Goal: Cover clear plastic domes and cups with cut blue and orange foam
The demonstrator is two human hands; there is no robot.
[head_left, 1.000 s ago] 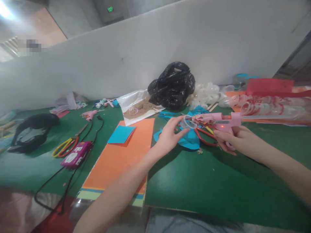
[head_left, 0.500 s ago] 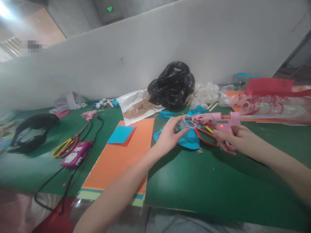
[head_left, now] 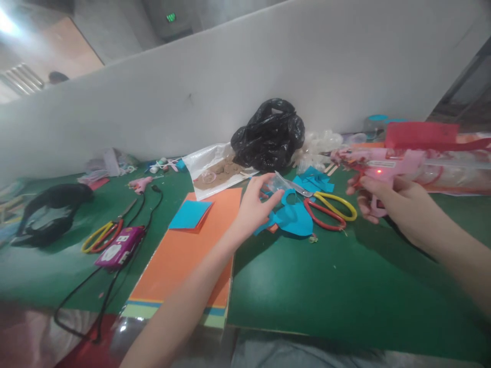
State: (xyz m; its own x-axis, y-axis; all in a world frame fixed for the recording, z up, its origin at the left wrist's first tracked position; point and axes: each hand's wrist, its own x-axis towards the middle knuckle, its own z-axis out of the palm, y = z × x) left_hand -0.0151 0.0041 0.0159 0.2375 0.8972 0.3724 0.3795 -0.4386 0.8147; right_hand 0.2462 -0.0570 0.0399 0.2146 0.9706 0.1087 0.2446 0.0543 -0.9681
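Observation:
My right hand (head_left: 387,197) is wrapped round the handle of a pink hot glue gun (head_left: 399,162), whose small red light glows. Its nozzle points left, and a clear glue stick runs out of the back. My left hand (head_left: 258,202) has thumb and fingers curved round a small clear plastic cup (head_left: 273,185), partly hidden by the fingers. Just beyond and under that hand lie cut pieces of blue paper (head_left: 295,220). Between my hands, scissors (head_left: 330,209) with red and yellow handles rest on the green table (head_left: 326,296).
A sheet of orange paper (head_left: 192,255) bears a folded blue card (head_left: 190,214). Behind are a black plastic bag (head_left: 270,135) and brown clay-like material (head_left: 222,171). Left lie another glue gun (head_left: 140,184), more scissors (head_left: 100,237) and a purple box (head_left: 120,248). Several clear cups (head_left: 452,176) sit right.
My right hand has carried the glue gun right and slightly up, away from the cup. My left hand has shifted a little left with the cup, and the scissors now show fully.

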